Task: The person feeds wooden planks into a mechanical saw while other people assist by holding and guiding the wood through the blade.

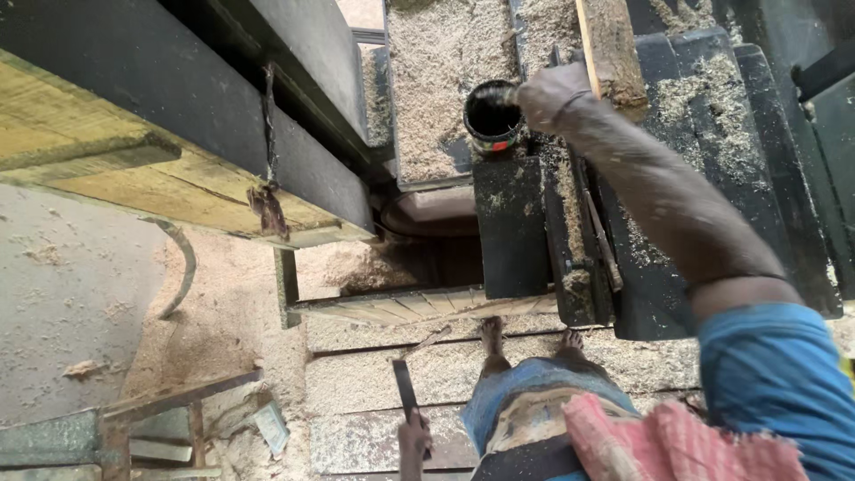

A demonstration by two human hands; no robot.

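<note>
Sawdust everywhere: heaped over a dark machine bed (695,116), drifted across a plank floor (383,383), thinned out on pale concrete at far left. Workshop, seen from above, looking straight down past bare feet.

Largest first. Long yellow timber beam (107,160) lying on the diagonal at upper left, under a black steel frame (294,53), long axis running from left edge toward centre. Dark machine bed filling upper right, caked with shavings. Below centre, a gap in the floor bridged by slatted boards (401,307). Rough log (614,53) at top, long axis running away from the camera, a pale strip along its left side.

Right arm in a blue sleeve stretched forward and up across the bed. Right hand (552,93) closed at the rim of a round black can (492,116); fingers curled tight, apparently round a short handle dipped into the can's mouth, though the grip itself is too blurred to be sure of. Can upright, open, dark inside, sitting on the bed's edge just left of the log and touching the hand on its left side. Log right behind the hand, touching or nearly so.

Left hand (414,438) low at bottom centre, well apart from the can, wrapped round a dark flat tool (403,387), long axis pointing up and away. Right hand by far the nearer to both can and log.

Curved metal hook (183,267) on the sawdust at left.
</note>
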